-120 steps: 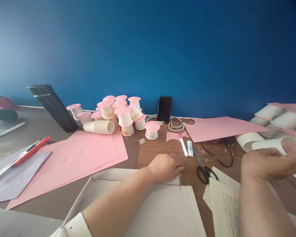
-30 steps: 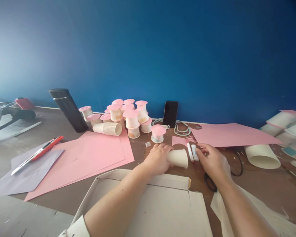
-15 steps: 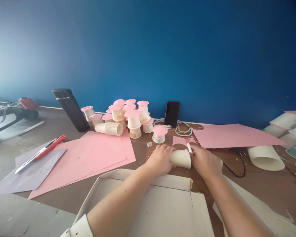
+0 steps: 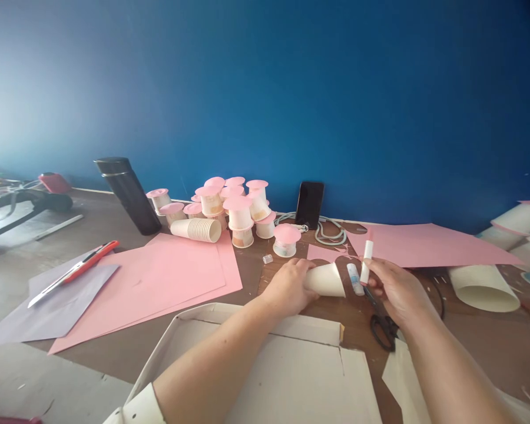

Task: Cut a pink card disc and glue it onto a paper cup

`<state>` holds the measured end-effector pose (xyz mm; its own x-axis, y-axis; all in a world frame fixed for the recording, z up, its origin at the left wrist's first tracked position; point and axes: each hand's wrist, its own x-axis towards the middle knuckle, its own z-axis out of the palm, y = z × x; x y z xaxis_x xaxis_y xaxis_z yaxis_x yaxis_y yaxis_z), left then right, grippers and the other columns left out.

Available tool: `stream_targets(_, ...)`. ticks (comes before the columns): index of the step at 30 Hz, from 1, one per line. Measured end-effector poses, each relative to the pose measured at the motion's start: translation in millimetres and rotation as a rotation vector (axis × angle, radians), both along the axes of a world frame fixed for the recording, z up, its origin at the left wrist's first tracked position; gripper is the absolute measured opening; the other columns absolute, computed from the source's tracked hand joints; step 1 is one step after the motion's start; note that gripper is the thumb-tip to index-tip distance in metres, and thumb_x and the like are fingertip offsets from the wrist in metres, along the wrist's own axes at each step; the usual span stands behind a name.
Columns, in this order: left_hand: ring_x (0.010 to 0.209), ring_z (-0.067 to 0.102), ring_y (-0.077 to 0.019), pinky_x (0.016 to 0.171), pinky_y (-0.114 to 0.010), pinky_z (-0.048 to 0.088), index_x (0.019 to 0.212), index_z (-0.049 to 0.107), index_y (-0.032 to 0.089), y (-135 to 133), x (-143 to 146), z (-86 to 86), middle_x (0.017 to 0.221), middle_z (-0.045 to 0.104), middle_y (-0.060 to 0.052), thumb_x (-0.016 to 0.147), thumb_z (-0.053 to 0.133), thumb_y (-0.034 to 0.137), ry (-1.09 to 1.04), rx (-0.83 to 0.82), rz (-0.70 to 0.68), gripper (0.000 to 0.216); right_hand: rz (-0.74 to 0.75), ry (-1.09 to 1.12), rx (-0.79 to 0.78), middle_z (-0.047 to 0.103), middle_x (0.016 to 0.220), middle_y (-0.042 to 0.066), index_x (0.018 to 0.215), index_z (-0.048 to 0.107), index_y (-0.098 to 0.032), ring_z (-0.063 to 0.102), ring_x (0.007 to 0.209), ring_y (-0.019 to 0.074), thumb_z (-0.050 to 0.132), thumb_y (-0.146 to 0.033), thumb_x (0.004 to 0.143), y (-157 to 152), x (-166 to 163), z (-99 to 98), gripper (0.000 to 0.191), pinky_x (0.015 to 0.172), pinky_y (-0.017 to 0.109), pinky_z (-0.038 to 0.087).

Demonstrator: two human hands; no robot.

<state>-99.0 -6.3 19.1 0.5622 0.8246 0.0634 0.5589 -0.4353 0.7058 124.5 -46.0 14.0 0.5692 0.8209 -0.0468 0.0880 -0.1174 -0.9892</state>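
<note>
Head; marker [image 4: 367,262] newly in right fingers [image 4: 378,270]

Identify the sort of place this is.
Probably a paper-craft worktable against a blue wall: utility knife, scissors, and paper cups topped with pink discs.

Blue-labelled tube [image 4: 355,279] obstructs the gap between paper cup [image 4: 325,280] and marker [image 4: 367,263]; scissors [image 4: 386,323] obstruct beside right hand [image 4: 400,288]. Above the cup, passage is free.

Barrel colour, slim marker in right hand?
The slim marker's barrel is white; shows best in the head view.
</note>
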Motion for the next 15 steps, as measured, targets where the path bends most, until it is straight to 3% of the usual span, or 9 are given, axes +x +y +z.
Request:
stream_targets(2,0.120,0.057,-0.0270,0.099,-0.035,0.047,0.128,0.058,0.020,-0.1,2.5,-0.6,0.132,0.061,-0.010,0.073,0.075,0.025,-0.019,-0.032,0.054,0.058,0.015,0.219,0.112,0.059,0.058,0.000,0.072,0.068,-0.016,0.046,0.049,0.0077,0.081,-0.045,0.059,-0.6,0.2,0.6,0.034,0.037,0.017,0.029)
stream_targets(9,0.112,0.062,-0.0272,0.090,-0.035,0.050,0.126,0.056,0.019,4.5,8.4,-5.0,0.126,0.063,-0.011,0.073,0.075,0.027,-0.050,-0.069,0.301,0.057,-0.081,0.514,0.272,0.072,0.076,0.002,0.076,0.070,-0.017,0.069,0.072,0.0129,0.094,-0.029,0.043,-2.7,-6.3,8.8,0.042,0.047,0.012,0.049)
stream_targets(13,0.118,0.059,-0.0263,0.096,-0.037,0.049,0.141,0.048,0.026,3.3,9.5,-9.0,0.141,0.053,-0.010,0.074,0.074,0.026,-0.138,-0.014,0.264,0.071,-0.059,0.570,0.317,0.074,0.081,0.003,0.077,0.073,-0.016,0.071,0.073,0.0136,0.098,-0.029,0.040,-4.6,-11.9,10.9,0.046,0.052,0.014,0.055)
stream_targets(15,0.119,0.059,-0.0259,0.097,-0.036,0.049,0.139,0.051,0.028,2.2,9.2,-10.4,0.139,0.054,-0.009,0.074,0.075,0.025,-0.163,-0.021,0.219,0.070,-0.041,0.576,0.331,0.075,0.083,0.003,0.079,0.075,-0.017,0.071,0.073,0.0130,0.099,-0.030,0.040,-5.3,-14.0,10.8,0.048,0.053,0.013,0.055)
